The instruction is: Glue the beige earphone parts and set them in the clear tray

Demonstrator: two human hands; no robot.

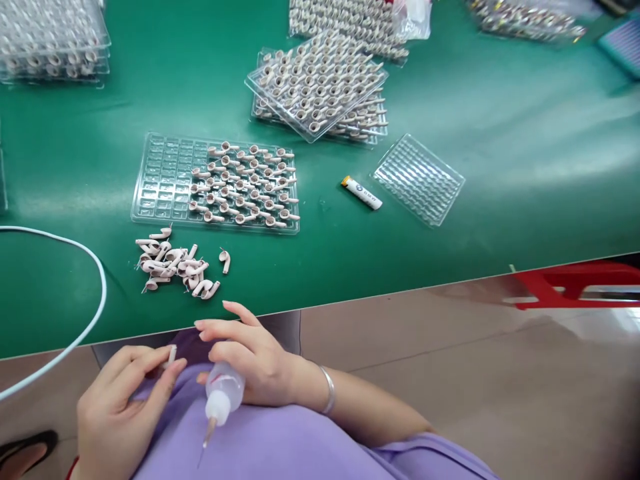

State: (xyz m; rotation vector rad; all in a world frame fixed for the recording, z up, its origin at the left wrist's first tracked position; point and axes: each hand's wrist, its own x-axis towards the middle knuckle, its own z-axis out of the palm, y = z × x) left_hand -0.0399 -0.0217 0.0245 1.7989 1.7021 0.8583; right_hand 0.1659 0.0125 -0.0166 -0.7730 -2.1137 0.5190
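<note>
Between the thumb and fingers of my left hand (pixel 123 393) is a white earbud shell (pixel 173 354), mostly covered by the fingertips. My right hand (pixel 255 357) holds a small clear squeeze bottle (pixel 226 387) with a white cap and a thin needle tip that points down toward my lap. Both hands are close together in front of the table edge. Just beyond them, a loose pile of earbud shells (pixel 175 263) with short wires lies on the green table, one shell (pixel 225 261) apart to its right. Behind the pile, a clear plastic tray (pixel 165 177) is partly filled with earbud shells.
Stacked filled trays (pixel 320 87) stand at the back middle, more trays (pixel 53 47) at the back left. A white cylinder with an orange end (pixel 361 193) lies beside a clear ridged tray (pixel 420 180). A white cable (pixel 95 293) curves at left. A red stool (pixel 575 283) is at right.
</note>
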